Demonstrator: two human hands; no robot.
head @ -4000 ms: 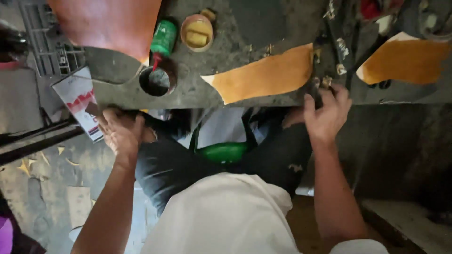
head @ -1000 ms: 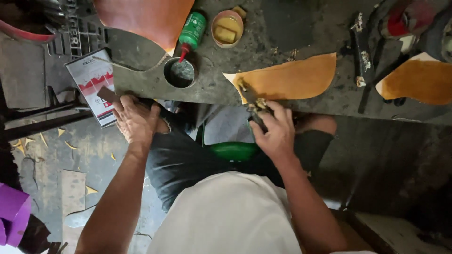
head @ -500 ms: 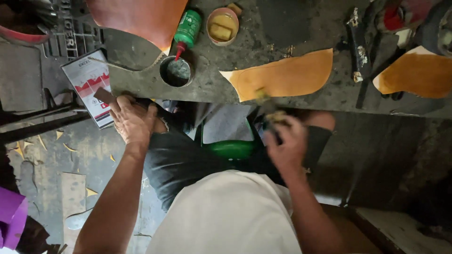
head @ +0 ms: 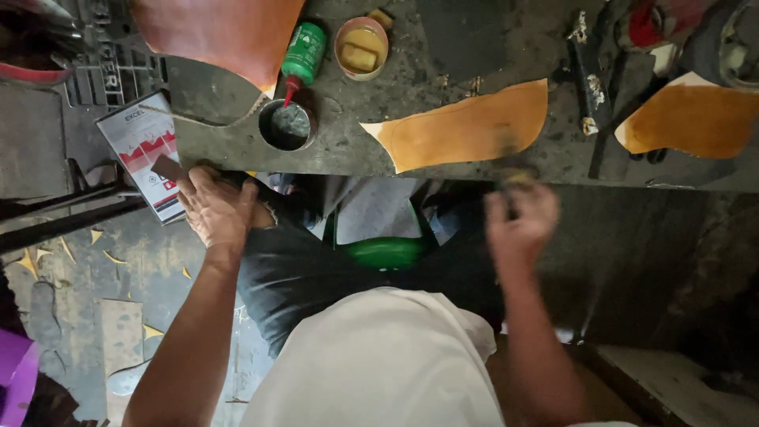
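1. The right hand was blurred below the desk edge, curled on something small; what it grasped could not be told.
2. The tan curved leather piece lay at its 11 o'clock, long axis along the edge.
3. The left hand rested clenched at the desk's corner, beside a round dark tin and a green glue bottle.

A dark bench carries tan leather near its front edge, a green bottle, a tin and tools.
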